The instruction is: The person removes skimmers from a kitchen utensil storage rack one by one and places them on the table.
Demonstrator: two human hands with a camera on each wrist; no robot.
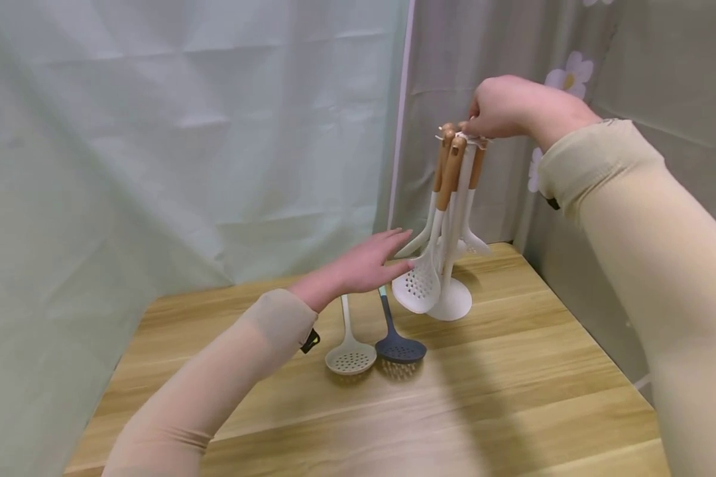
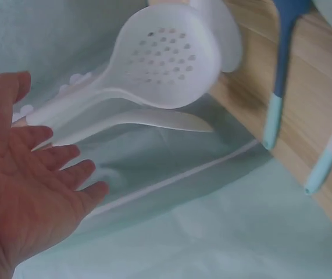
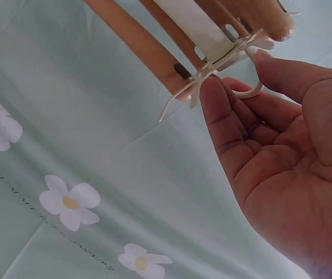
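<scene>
the right hand [image 3: 282, 151] pinches the white plastic hook ring [image 3: 235, 49] atop the white utensil stand [image 1: 450, 301] at the table's back right; the left hand [image 1: 364, 265], fingers straight, holds nothing beside the hanging white slotted spoon [image 1: 417, 286]. a tug could tip the stand or unhook wooden-handled utensils. a white skimmer [image 1: 350, 358] and dark blue skimmer [image 1: 400, 348] lie near on the wooden table [image 1: 513, 397].

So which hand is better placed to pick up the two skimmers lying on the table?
Probably the left hand: it hovers open just above the white skimmer and dark blue skimmer, while the right hand pinches the rack top.
</scene>
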